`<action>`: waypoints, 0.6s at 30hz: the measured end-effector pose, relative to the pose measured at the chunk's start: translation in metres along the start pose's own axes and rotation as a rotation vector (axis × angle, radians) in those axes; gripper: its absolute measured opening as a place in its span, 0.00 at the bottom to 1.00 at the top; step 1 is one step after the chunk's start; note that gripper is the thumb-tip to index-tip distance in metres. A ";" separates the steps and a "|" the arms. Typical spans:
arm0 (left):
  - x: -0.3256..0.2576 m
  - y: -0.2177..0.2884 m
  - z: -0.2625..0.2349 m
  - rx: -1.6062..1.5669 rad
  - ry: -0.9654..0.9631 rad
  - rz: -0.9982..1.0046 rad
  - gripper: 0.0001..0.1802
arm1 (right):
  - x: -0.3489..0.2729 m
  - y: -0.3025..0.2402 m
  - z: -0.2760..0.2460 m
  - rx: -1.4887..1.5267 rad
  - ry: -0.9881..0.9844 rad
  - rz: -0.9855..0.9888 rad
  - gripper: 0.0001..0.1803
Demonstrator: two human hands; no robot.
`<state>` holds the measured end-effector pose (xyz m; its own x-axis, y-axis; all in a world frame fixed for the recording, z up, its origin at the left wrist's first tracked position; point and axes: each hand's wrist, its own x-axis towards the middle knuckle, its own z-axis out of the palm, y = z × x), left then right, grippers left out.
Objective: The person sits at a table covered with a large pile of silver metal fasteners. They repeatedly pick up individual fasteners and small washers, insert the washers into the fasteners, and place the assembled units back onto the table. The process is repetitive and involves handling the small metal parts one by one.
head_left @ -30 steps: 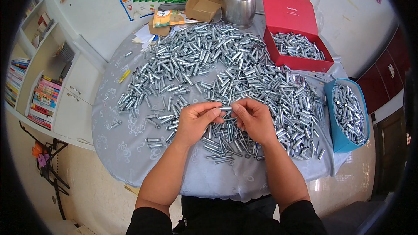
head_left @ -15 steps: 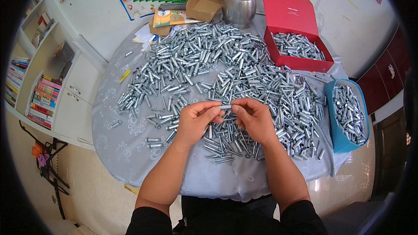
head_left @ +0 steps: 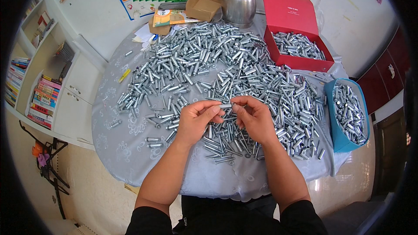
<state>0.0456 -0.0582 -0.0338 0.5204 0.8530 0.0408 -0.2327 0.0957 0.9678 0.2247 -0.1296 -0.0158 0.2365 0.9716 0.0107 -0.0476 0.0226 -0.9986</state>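
Observation:
Between my two hands, above the near part of the table, is a silver expansion bolt (head_left: 225,106) lying roughly level from left to right. The thumb and fingers of my left hand (head_left: 198,119) pinch its left end. My right hand (head_left: 256,119) grips the right end between thumb and forefinger, which partly hide it. A large pile of loose metal bolts and sleeves (head_left: 283,100) spreads on the table behind and beneath the hands. Several more lie just in front of my fingers, near the table's front.
A red box (head_left: 300,64) with its lid up and a blue bin (head_left: 345,144), both full of bolts, stand at the right. At the back are a metal canister (head_left: 239,6), an open cardboard box (head_left: 203,6) and papers. A yellow pen-like thing (head_left: 124,75) lies at left on the grey tablecloth (head_left: 117,148).
Almost nothing differs. Both hands stay in place holding the bolt, with only a very slight shift of the fingers.

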 end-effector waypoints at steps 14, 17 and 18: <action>-0.002 0.001 0.000 0.078 0.121 -0.077 0.16 | 0.000 0.005 -0.003 -0.195 0.021 -0.272 0.12; -0.001 0.004 -0.005 0.067 0.135 -0.109 0.18 | 0.001 0.003 -0.003 -0.209 0.051 -0.354 0.13; -0.001 0.004 -0.004 0.055 0.136 -0.103 0.17 | 0.001 0.003 -0.003 -0.231 0.069 -0.356 0.12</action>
<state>0.0407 -0.0561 -0.0312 0.4227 0.9018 -0.0900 -0.1363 0.1614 0.9774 0.2276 -0.1297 -0.0187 0.2632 0.8946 0.3611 0.2658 0.2925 -0.9186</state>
